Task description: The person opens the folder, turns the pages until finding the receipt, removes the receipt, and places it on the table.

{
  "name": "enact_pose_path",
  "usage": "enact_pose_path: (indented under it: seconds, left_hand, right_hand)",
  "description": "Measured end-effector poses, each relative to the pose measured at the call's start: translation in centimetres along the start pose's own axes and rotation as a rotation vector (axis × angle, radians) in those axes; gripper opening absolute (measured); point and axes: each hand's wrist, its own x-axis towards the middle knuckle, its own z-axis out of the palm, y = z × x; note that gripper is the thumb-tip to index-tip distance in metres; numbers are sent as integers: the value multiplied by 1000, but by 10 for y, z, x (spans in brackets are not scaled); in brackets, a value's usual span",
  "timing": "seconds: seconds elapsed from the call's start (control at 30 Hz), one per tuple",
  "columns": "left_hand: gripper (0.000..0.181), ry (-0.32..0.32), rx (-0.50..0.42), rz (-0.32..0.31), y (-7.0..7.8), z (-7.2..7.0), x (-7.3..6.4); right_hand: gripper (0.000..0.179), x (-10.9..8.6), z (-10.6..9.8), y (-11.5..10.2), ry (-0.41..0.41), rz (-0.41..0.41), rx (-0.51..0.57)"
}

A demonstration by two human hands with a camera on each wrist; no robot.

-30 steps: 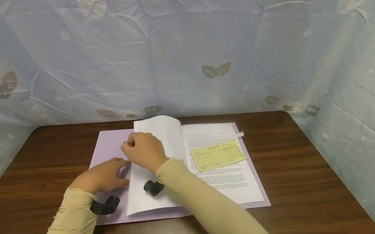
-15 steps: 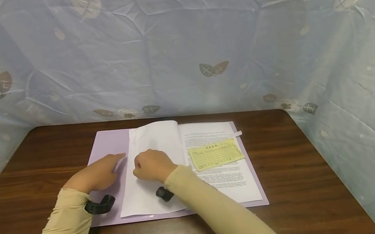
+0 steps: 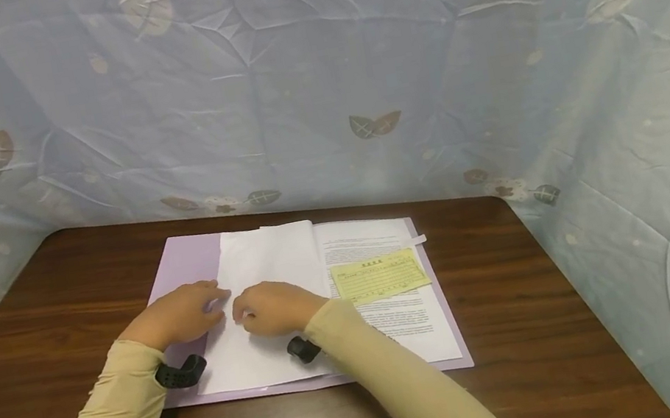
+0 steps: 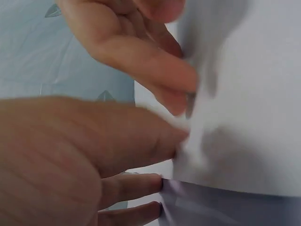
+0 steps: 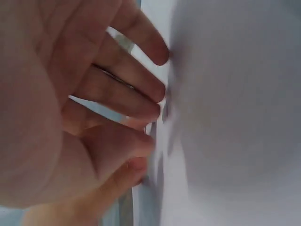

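A lilac folder (image 3: 192, 256) lies spread on the table with white printed sheets (image 3: 391, 334) in it. One sheet is turned over to the left, its blank back (image 3: 276, 257) facing up. My left hand (image 3: 182, 314) is at that sheet's left edge; in the left wrist view its thumb (image 4: 150, 136) meets the paper, and lower fingers (image 4: 136, 183) touch the folder. My right hand (image 3: 278, 307) rests on the turned sheet close beside it, and in the right wrist view its fingertips (image 5: 157, 89) press on the white surface. Neither hand grips anything.
A yellow printed slip (image 3: 381, 277) lies on the right-hand page. A small white tab (image 3: 419, 240) sticks out at the folder's right side. Behind the dark wooden table (image 3: 512, 297) hangs a pale blue leaf-patterned cloth (image 3: 299, 81).
The turned sheet has dropped flat further left over the folder. My right hand has come down and toward me along it, its fist loosening. The left hand stays near the sheet's edge.
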Motion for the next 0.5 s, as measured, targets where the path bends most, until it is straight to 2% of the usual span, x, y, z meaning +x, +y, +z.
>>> enact_pose_path:
  seconds: [0.1,0.2,0.33,0.5]
  left_hand:
    - [64,6,-15,-22,2,1,0]
    - [79,18,-25,-35,3,2,1]
    - [77,35,-26,-34,4,5,2]
    - [72,43,-18,-31,6,7,1]
  right_hand:
    - [28,-11,-8,9,40,0,30]
    - [28,-32,-20,27,116,44,95]
    - [25,-69,-36,68,246,122,184]
    - [23,-119,-49,129,391,215,235]
